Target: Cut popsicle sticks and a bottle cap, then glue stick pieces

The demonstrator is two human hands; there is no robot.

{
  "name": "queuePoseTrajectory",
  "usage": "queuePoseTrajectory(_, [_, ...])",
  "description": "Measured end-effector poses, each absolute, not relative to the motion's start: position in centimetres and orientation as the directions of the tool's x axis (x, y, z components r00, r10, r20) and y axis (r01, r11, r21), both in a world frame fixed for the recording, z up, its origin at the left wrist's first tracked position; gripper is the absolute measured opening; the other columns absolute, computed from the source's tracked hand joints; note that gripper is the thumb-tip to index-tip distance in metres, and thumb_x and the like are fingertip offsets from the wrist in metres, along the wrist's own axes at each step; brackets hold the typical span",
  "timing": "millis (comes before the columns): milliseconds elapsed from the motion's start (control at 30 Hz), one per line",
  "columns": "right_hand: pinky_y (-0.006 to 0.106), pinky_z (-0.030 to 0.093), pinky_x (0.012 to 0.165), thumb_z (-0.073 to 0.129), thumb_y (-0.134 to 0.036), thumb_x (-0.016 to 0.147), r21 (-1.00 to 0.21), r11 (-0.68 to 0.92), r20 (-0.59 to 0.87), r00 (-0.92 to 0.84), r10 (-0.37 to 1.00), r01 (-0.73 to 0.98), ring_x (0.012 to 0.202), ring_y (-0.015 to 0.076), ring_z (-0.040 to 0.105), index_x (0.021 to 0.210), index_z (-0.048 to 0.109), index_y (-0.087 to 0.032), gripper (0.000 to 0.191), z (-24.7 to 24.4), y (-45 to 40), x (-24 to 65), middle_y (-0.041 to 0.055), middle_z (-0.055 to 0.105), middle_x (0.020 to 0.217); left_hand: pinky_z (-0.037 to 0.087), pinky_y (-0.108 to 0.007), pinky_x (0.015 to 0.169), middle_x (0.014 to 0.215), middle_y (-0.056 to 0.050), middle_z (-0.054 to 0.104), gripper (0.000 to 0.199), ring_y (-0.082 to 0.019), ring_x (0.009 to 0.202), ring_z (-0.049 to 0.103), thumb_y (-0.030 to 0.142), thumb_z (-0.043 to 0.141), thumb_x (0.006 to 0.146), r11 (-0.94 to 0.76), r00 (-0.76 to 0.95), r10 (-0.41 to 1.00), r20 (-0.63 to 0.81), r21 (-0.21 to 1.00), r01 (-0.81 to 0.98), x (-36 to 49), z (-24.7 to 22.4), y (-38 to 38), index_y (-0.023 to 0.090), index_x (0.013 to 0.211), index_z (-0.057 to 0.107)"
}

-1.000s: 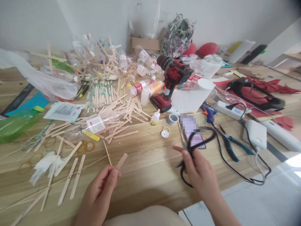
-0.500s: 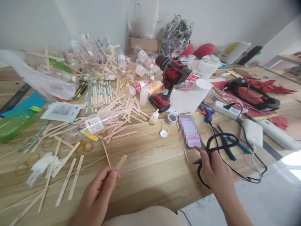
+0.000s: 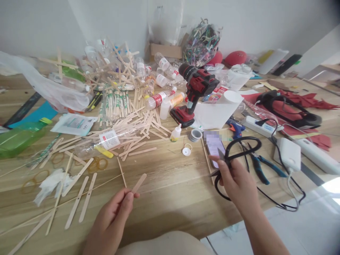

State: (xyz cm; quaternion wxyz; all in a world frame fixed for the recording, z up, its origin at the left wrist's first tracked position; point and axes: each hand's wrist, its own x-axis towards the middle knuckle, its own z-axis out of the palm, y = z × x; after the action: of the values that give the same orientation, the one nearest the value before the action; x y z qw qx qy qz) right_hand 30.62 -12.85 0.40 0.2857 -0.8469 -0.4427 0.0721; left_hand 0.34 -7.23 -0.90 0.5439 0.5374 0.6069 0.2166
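Note:
Between the thumb and fingers of my left hand (image 3: 113,216) is a flat wooden craft stick (image 3: 139,183), its rounded end pointing up and right. A thin wooden strip (image 3: 122,172) runs down to the same hand; whether it is held or lies behind, I cannot tell. My right hand (image 3: 239,186) grips a pair of scissors (image 3: 221,154) with big black loop handles, the blades parted and pointing left. They are over the lower part of a phone (image 3: 212,141) with a lit screen, lying on the wooden table (image 3: 164,184).
Craft sticks (image 3: 86,198) lie at left near rubber bands (image 3: 98,164) and a clear bottle (image 3: 108,140). A red drill (image 3: 198,83) stands behind a glue bottle (image 3: 175,133) and a tape roll (image 3: 196,135). Pliers (image 3: 261,170), a glue gun (image 3: 236,129) and cables are at right.
My right hand has moved left and up with the scissors, whose blades now show over the phone. My left hand keeps the craft stick almost where it was. The view has shifted slightly.

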Motion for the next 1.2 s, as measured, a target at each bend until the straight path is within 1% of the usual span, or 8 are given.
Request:
queuePoseTrajectory(100, [0.027, 0.039, 0.041, 0.040, -0.052, 0.092, -0.611, -0.332, 0.058, 0.459, 0.886, 0.718, 0.036, 0.0163, 0.051, 0.095, 0.067, -0.021, 0.040, 0.7, -13.1, 28.1, -0.0025, 0.059, 0.046, 0.036, -0.025, 0.053, 0.059, 0.005, 0.039, 0.050, -0.016, 0.056, 0.043, 0.063, 0.044, 0.086, 0.298, 0.211, 0.879, -0.428, 0.837, 0.459, 0.3, -0.8, -7.0, 0.020, 0.096, 0.067])
queuePoseTrajectory(233, [0.026, 0.045, 0.047, 0.043, -0.041, 0.094, -0.715, -0.151, -0.024, 0.191, 0.981, 0.683, 0.050, 0.0161, 0.063, 0.092, 0.059, -0.023, 0.025, 0.7, -12.9, 24.5, 0.0046, 0.076, 0.080, 0.042, -0.026, 0.057, 0.061, 0.004, 0.046, 0.052, -0.018, 0.060, 0.050, 0.062, 0.041, 0.087, 0.228, 0.295, 0.849, -0.439, 0.807, 0.545, 0.2, -0.7, -6.5, 0.021, 0.105, 0.067])
queuePoseTrajectory(367, [0.024, 0.047, 0.055, 0.046, -0.031, 0.093, -0.761, -0.056, -0.055, 0.022, 0.998, 0.647, 0.061, 0.0167, 0.069, 0.091, 0.054, -0.023, 0.012, 0.8, -11.6, 21.9, 0.0006, 0.074, 0.073, 0.041, -0.025, 0.053, 0.057, 0.005, 0.047, 0.052, -0.018, 0.054, 0.051, 0.060, 0.038, 0.090, 0.170, 0.309, 0.863, -0.401, 0.804, 0.569, 0.5, -0.4, -6.3, 0.021, 0.109, 0.066])
queuePoseTrajectory(467, [0.023, 0.047, 0.055, 0.044, -0.030, 0.094, -0.780, -0.011, -0.067, -0.066, 0.996, 0.626, 0.060, 0.0153, 0.069, 0.092, 0.053, -0.023, 0.011, 0.9, -10.5, 20.8, -0.0014, 0.073, 0.070, 0.047, -0.027, 0.064, 0.061, 0.002, 0.057, 0.046, -0.021, 0.066, 0.061, 0.055, 0.039, 0.091, 0.089, 0.346, 0.877, -0.334, 0.820, 0.565, 0.9, -0.1, -6.1, 0.023, 0.108, 0.067])
queuePoseTrajectory(567, [0.025, 0.046, 0.054, 0.045, -0.032, 0.094, -0.780, 0.013, -0.061, -0.096, 0.994, 0.626, 0.059, 0.0172, 0.069, 0.097, 0.054, -0.022, 0.014, 0.8, -9.8, 20.1, -0.0001, 0.073, 0.070, 0.048, -0.032, 0.079, 0.082, -0.004, 0.070, 0.040, -0.025, 0.089, 0.065, 0.049, 0.038, 0.093, 0.034, 0.362, 0.888, -0.284, 0.825, 0.563, 1.3, 0.4, -5.8, 0.024, 0.107, 0.066])
queuePoseTrajectory(700, [0.026, 0.043, 0.051, 0.045, -0.031, 0.093, -0.772, 0.029, -0.037, -0.089, 0.995, 0.635, 0.057, 0.0181, 0.067, 0.088, 0.055, -0.022, 0.015, 0.7, -9.6, 19.6, 0.0023, 0.071, 0.069, 0.047, -0.033, 0.082, 0.103, -0.007, 0.072, 0.037, -0.025, 0.096, 0.066, 0.040, 0.034, 0.096, 0.016, 0.365, 0.893, -0.265, 0.827, 0.562, 2.0, 1.3, -5.7, 0.023, 0.107, 0.065])
queuePoseTrajectory(867, [0.022, 0.043, 0.046, 0.046, -0.030, 0.092, -0.794, 0.024, -0.034, -0.083, 0.996, 0.608, 0.046, 0.0138, 0.061, 0.070, 0.050, -0.024, 0.023, 1.0, -9.4, 19.5, -0.0015, 0.065, 0.057, 0.046, -0.029, 0.074, 0.091, -0.005, 0.073, 0.035, -0.021, 0.084, 0.067, 0.034, 0.033, 0.098, -0.032, 0.393, 0.890, -0.232, 0.827, 0.562, 2.6, 2.1, -5.8, 0.022, 0.101, 0.065])
queuePoseTrajectory(1200, [0.019, 0.046, 0.046, 0.046, -0.026, 0.093, -0.795, 0.066, -0.018, -0.131, 0.991, 0.603, 0.047, 0.0114, 0.064, 0.076, 0.051, -0.023, 0.017, 1.5, -9.4, 19.2, -0.0036, 0.068, 0.060, 0.047, -0.030, 0.071, 0.082, -0.002, 0.068, 0.030, -0.020, 0.078, 0.064, 0.031, 0.032, 0.100, -0.091, 0.368, 0.914, -0.171, 0.797, 0.597, 2.3, 2.6, -6.3, 0.022, 0.091, 0.059])
